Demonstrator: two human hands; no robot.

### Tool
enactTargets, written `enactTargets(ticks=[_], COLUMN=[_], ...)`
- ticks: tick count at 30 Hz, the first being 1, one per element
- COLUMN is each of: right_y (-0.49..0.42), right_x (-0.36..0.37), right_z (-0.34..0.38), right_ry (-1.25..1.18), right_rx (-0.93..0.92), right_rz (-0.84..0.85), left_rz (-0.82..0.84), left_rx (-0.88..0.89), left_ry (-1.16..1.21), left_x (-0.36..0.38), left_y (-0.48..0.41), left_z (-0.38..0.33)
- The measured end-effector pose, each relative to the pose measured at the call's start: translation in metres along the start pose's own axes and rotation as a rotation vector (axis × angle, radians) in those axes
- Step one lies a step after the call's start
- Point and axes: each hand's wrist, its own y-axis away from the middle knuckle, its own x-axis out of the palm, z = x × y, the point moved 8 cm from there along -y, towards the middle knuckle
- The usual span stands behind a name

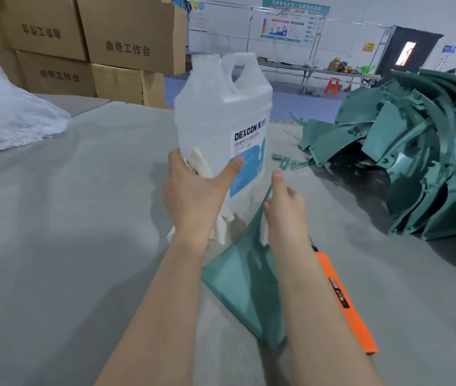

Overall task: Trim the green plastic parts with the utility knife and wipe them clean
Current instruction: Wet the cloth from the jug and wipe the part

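Fingers (pixel 176 162) of the left hand (pixel 193 196) are being used to clutch a cloth (pixel 203 165).
The green part (pixel 243 285), pointing lengthwise toward it, is being gripped by the right hand (pixel 285 213) alongside.

Both forearms are stretched fwd, bare. L hand (pixel 193 190) is set against the jug (pixel 221 107) low down, thumb laid across its label, fingers wrapped round its left side. R hand (pixel 285 210), just right of the jug, is curled round a green part (pixel 243 280), thumb pointed up.

Open tabletop (pixel 68 218) left of jug (pixel 221 112)
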Motion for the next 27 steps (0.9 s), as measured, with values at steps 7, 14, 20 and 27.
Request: enactTargets(ticks=[7, 14, 20, 27], right_y=[0.017, 0.038, 0.029, -0.003], right_x=[0.023, 0.059, 0.041, -0.016], right_z=[-0.009, 0.005, 0.013, -0.001], right_ry=[-0.572, -0.802, -0.955, -0.871], right_rx=[0.168, 0.235, 0.139, 0.070], right_rz=[0.073, 0.626, 0.744, 0.424], left_rz=[-0.045, 0.018, 0.380, 0.524], left_rx=[0.060, 0.054, 0.051, -0.454], left_ry=[0.081, 0.142, 0.159, 0.687], left_x=[-0.010, -0.004, 0.023, 0.034], left_y=[-0.001, 0.017, 0.029, 0.016], left_z=[-0.037, -0.051, -0.063, -0.001])
